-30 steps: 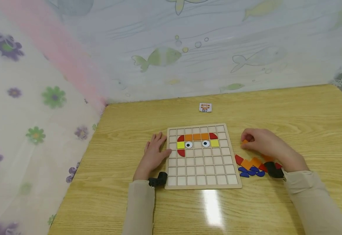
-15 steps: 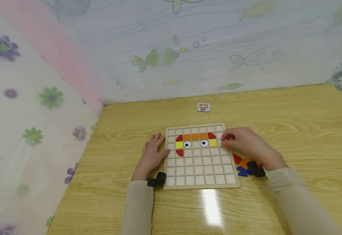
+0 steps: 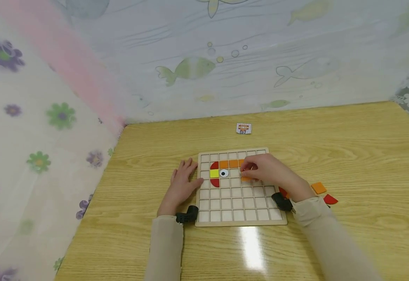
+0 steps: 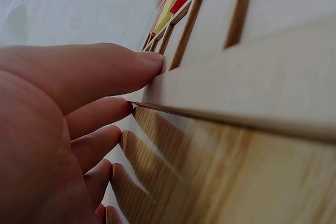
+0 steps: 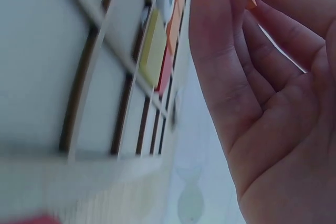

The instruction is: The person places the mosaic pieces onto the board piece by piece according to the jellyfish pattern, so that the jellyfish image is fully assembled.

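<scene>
I could read no word, number or brand anywhere in the room. The small card (image 3: 243, 128) on the table (image 3: 144, 156) bore a printed coloured picture over a grid, too small for me to tell whether any lettering stood with it.

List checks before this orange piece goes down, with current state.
1. Board braced: ok, left hand touches its left edge.
2. Orange piece gripped: ok, right hand pinches it.
3. Cell under it free: cannot tell, piece and hand cover the spot.
4. Card unobstructed: ok, lies beyond the board.
5. Spare pieces all visible: not ok, right arm partly covers them.
</scene>
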Demonstrator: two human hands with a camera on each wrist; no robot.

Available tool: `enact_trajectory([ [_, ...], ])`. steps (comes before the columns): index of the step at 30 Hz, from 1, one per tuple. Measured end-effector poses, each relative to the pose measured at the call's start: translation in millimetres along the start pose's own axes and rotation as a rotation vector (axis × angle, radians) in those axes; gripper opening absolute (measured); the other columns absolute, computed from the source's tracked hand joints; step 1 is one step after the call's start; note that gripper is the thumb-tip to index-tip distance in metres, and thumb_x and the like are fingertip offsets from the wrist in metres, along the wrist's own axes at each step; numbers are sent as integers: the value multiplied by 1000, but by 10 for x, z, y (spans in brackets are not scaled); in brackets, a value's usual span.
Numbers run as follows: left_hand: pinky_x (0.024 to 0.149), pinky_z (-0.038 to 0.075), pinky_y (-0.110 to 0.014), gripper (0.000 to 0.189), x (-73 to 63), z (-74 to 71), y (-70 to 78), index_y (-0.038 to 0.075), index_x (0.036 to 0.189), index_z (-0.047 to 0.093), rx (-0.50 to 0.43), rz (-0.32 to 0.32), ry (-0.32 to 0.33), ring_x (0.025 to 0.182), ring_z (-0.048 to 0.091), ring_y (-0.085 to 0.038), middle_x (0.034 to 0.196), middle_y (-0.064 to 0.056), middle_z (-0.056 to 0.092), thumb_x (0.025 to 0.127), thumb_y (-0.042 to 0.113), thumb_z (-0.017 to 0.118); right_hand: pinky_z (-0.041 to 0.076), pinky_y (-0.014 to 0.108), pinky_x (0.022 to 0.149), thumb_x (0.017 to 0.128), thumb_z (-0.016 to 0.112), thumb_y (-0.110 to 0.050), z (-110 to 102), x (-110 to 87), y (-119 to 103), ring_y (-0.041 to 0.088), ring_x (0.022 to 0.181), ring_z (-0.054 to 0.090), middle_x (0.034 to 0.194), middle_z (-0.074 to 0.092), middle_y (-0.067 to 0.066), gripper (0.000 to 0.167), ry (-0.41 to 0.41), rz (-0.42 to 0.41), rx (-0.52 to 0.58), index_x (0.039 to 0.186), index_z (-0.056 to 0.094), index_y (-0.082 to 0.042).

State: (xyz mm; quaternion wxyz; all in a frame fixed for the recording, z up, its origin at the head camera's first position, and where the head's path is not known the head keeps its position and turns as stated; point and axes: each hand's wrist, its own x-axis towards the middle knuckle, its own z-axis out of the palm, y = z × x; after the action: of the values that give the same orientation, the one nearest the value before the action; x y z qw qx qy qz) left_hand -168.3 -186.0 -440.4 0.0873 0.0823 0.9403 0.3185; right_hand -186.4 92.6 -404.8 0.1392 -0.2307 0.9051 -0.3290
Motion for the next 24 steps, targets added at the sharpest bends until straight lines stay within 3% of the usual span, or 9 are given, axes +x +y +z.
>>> enact_trajectory([
  [12,105,-2,-44,60,0,-11,-20,12,139,34,-9,-1,2,135,1,-22,148,-3,15,86,32,56,43,30,72,85,60,-21,81,146,-75,11,77,54,83,60,-8,9,-12,2,69,93,64,-21],
  [24,105,-2,-45,60,-7,6,-9,12,138,35,-1,11,8,135,2,-23,148,-4,16,86,31,57,42,29,69,84,59,-16,224,187,-206,12,75,51,83,59,-7,14,-15,-25,6,96,65,-20],
])
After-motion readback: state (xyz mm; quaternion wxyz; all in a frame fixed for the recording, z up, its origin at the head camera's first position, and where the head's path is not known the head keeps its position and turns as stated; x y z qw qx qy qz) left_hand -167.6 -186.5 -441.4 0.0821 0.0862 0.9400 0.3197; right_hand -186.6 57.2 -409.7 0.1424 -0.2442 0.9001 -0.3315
